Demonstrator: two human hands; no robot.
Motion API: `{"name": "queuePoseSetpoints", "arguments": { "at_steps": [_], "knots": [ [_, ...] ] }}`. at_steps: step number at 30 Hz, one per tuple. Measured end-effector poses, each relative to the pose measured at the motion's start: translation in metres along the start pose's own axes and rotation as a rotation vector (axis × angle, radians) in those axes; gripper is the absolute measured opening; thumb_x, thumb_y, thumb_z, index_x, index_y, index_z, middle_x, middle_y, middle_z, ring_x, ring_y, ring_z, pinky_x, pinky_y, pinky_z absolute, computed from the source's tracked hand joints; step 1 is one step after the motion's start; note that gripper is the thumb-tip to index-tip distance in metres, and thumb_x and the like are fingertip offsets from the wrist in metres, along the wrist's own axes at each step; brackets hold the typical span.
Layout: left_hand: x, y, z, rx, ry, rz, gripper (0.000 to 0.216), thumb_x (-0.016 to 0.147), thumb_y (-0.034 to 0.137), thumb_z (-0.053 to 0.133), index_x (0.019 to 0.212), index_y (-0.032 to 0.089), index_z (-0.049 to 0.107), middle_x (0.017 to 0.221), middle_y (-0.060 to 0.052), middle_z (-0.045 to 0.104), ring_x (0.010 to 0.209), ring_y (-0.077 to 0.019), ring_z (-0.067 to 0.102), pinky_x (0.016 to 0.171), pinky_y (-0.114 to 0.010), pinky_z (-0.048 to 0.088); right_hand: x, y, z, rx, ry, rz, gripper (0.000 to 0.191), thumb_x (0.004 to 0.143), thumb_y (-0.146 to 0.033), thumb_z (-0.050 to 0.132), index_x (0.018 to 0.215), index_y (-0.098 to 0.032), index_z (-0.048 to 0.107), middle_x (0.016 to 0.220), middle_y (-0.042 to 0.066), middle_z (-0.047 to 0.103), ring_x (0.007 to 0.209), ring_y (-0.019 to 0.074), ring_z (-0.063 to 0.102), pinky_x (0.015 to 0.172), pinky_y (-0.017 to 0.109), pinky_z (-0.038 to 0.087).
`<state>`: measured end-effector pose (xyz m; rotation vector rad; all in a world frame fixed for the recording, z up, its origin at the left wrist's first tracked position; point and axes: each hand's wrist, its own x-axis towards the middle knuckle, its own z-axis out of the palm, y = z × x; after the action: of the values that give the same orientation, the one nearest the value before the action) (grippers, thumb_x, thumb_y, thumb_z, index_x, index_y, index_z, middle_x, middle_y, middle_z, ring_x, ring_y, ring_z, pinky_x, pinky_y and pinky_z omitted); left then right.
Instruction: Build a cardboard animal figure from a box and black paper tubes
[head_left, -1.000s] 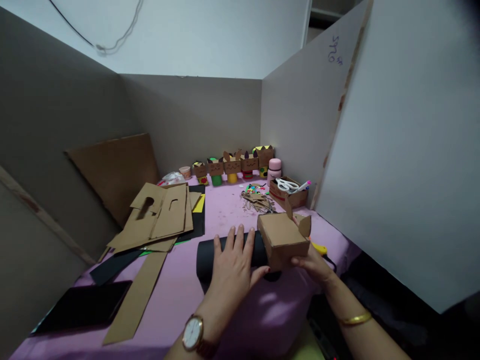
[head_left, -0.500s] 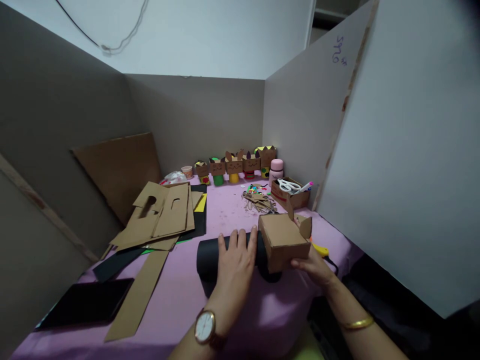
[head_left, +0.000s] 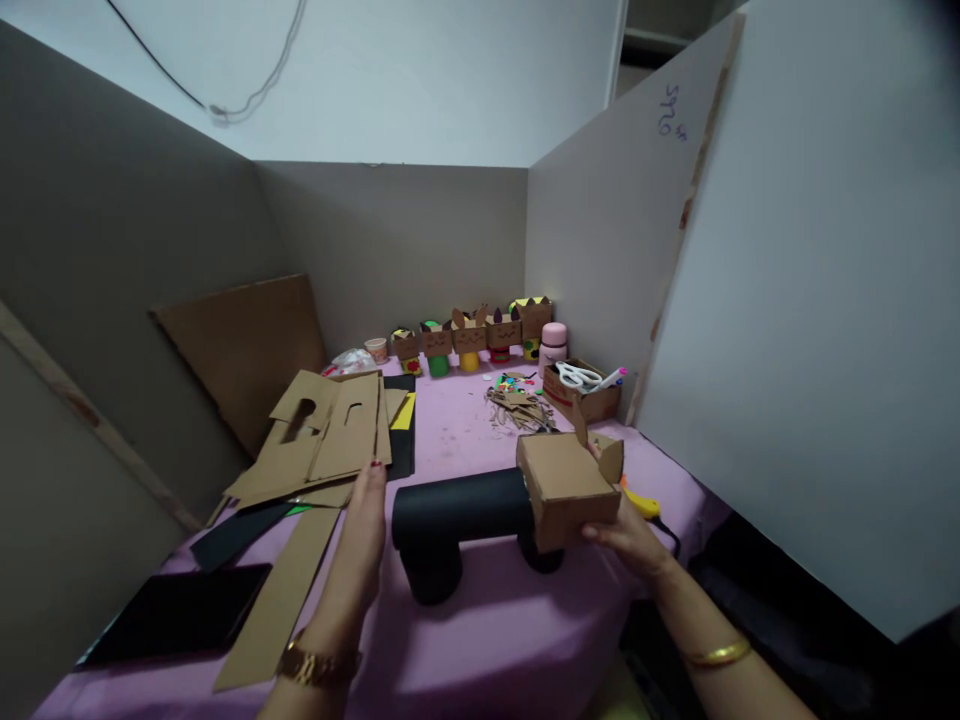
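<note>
A black paper tube figure (head_left: 457, 508) stands on short black legs on the pink table (head_left: 480, 640). A brown cardboard box head (head_left: 566, 485) with two pointed ears sits at its right end. My right hand (head_left: 626, 535) grips the box from below and behind. My left hand (head_left: 365, 540) is off the tube, just left of it, fingers stretched out flat and edge-on, holding nothing. A watch is on my left wrist and a gold bangle on my right.
Cut cardboard sheets (head_left: 326, 440) and black paper (head_left: 172, 615) lie at the left. A row of small cardboard figures (head_left: 472, 335) lines the back wall. A small box with scissors (head_left: 581, 385), cardboard scraps (head_left: 517, 405) and a yellow tool (head_left: 639, 500) lie at the right. Partition boards enclose the table.
My left hand lifted off the top of the black tube and moved left, turning edge-on. The right hand kept its hold on the box head.
</note>
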<state>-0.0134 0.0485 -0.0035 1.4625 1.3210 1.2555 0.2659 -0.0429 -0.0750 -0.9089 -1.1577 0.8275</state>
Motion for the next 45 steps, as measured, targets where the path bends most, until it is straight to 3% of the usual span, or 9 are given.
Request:
{"name": "queuePoseSetpoints", "arguments": {
  "at_steps": [3,5,12,20,25,31,35,45],
  "knots": [
    [0.002,0.003,0.004,-0.053,-0.134,-0.095,0.074,0.089,0.065,0.031,0.136,0.01,0.046,0.138,-0.02,0.051,0.13,-0.0301,0.046,0.112,-0.049,0.027,0.0,0.002,0.001,0.014,0.011,0.001,0.104,0.056,-0.053,0.083,0.143,-0.027,0.032,0.14,0.012,0.051,0.133,0.0341,0.039,0.11,0.052,0.028],
    [-0.002,0.005,0.007,-0.091,-0.198,-0.123,0.069,0.09,0.063,0.031,0.134,0.013,0.05,0.132,-0.018,0.058,0.124,-0.0284,0.052,0.11,-0.049,0.031,-0.001,0.005,0.0,0.024,0.018,0.004,0.1,0.058,-0.055,0.081,0.141,-0.026,0.035,0.135,0.011,0.055,0.131,0.0335,0.042,0.11,0.051,0.029],
    [-0.009,0.004,0.002,-0.237,-0.343,-0.131,0.069,0.09,0.063,0.033,0.146,0.022,0.028,0.144,-0.014,0.047,0.136,-0.0241,0.038,0.114,-0.045,0.024,-0.005,0.011,-0.004,0.039,0.014,0.043,0.084,0.056,-0.053,0.083,0.129,-0.025,0.051,0.117,0.01,0.066,0.121,0.0331,0.052,0.106,0.05,0.035],
    [-0.009,0.004,0.007,-0.227,-0.315,-0.124,0.07,0.091,0.063,0.029,0.147,0.023,0.025,0.147,-0.012,0.043,0.138,-0.0225,0.034,0.114,-0.041,0.024,-0.008,0.013,-0.003,0.026,0.009,0.06,0.072,0.056,-0.052,0.083,0.117,-0.024,0.06,0.114,0.01,0.068,0.117,0.0348,0.056,0.101,0.052,0.04],
    [-0.013,0.007,0.007,-0.194,-0.31,-0.093,0.071,0.091,0.062,0.027,0.148,0.02,0.023,0.147,-0.014,0.042,0.138,-0.0226,0.034,0.112,-0.037,0.028,-0.006,0.01,-0.003,0.018,0.007,0.049,0.078,0.054,-0.052,0.084,0.122,-0.025,0.058,0.121,0.01,0.066,0.122,0.0342,0.052,0.104,0.051,0.038],
    [-0.014,0.012,0.006,-0.26,-0.297,-0.095,0.068,0.093,0.059,0.029,0.147,0.019,0.025,0.147,-0.014,0.042,0.139,-0.0232,0.033,0.114,-0.04,0.024,-0.006,0.006,0.001,0.025,-0.005,0.053,0.074,0.055,-0.053,0.083,0.119,-0.024,0.059,0.125,0.011,0.064,0.119,0.035,0.056,0.102,0.052,0.042],
    [-0.014,0.013,0.006,-0.285,-0.292,-0.077,0.068,0.093,0.058,0.029,0.147,0.018,0.024,0.147,-0.015,0.042,0.138,-0.0236,0.033,0.115,-0.042,0.022,-0.007,0.003,0.002,0.02,-0.004,0.04,0.087,0.056,-0.052,0.083,0.132,-0.027,0.05,0.136,0.011,0.056,0.126,0.0352,0.049,0.105,0.051,0.039],
    [-0.016,0.011,0.007,-0.326,-0.26,-0.087,0.067,0.092,0.06,0.029,0.146,0.019,0.028,0.146,-0.013,0.044,0.138,-0.0236,0.034,0.115,-0.044,0.02,-0.009,0.01,-0.002,0.026,-0.003,0.07,0.068,0.057,-0.05,0.083,0.116,-0.025,0.062,0.119,0.01,0.069,0.116,0.0352,0.058,0.099,0.05,0.045]
  ]
}}
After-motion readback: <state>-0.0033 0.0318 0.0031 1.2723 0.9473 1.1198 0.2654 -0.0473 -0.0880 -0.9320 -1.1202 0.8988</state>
